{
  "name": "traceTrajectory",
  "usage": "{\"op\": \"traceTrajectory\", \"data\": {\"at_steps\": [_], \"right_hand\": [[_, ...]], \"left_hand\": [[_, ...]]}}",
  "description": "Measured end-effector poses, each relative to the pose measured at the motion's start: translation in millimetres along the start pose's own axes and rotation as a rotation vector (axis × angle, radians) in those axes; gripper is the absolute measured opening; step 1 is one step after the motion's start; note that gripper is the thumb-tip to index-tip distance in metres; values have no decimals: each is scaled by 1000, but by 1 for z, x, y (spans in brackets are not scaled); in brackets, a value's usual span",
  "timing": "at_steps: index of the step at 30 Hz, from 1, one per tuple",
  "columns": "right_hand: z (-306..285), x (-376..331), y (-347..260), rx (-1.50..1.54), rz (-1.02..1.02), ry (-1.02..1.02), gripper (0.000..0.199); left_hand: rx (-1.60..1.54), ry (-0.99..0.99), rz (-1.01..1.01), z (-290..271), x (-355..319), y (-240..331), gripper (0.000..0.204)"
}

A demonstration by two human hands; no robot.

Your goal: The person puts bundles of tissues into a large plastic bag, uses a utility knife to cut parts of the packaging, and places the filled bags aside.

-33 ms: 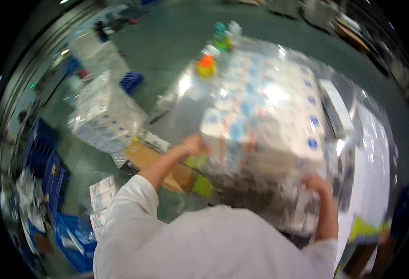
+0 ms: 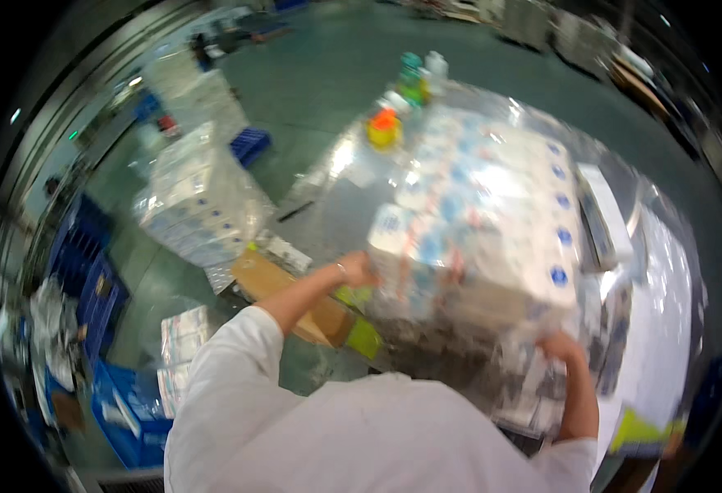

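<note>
At nine o'clock of the view, stacked blue crates (image 2: 90, 271) line the floor. A wrapped stack of white packages (image 2: 193, 201) stands at ten o'clock, and a flat brown cardboard box (image 2: 291, 300) lies nearer the centre. The person's left hand (image 2: 354, 269) reaches out from a white sleeve and presses against the left side of the large clear-wrapped bundle of white packs (image 2: 484, 222); its fingers look curled onto the film, though blur makes the grip uncertain. The bundle sits on the shiny table (image 2: 336, 189), filling the view from centre toward two o'clock. At twelve o'clock, small coloured bottles (image 2: 398, 94) stand at the table's far end. The right hand (image 2: 560, 349), at five o'clock, has its fingers closed on the loose film at the bundle's near right corner.

Judging by this, the bundle is held at both sides but appears to rest on the table, not lifted. The packs' print and the bundle's underside cannot be made out.
</note>
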State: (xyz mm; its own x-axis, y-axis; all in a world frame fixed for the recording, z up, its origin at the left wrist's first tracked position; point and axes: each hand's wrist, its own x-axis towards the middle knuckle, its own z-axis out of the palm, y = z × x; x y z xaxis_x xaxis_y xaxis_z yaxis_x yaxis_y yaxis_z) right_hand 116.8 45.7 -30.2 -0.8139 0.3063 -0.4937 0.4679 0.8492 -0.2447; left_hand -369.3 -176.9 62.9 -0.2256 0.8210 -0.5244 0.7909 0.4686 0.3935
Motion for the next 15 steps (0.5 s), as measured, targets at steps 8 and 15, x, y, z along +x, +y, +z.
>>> {"op": "traceTrajectory", "data": {"at_steps": [8,15], "right_hand": [[37,47,34,732,-256,-111,28],[-1,52,-69,1310,308,-9,21]], "left_hand": [[-70,194,314,69,7,19,23],[-319,446,-134,73,19,16,22]]}}
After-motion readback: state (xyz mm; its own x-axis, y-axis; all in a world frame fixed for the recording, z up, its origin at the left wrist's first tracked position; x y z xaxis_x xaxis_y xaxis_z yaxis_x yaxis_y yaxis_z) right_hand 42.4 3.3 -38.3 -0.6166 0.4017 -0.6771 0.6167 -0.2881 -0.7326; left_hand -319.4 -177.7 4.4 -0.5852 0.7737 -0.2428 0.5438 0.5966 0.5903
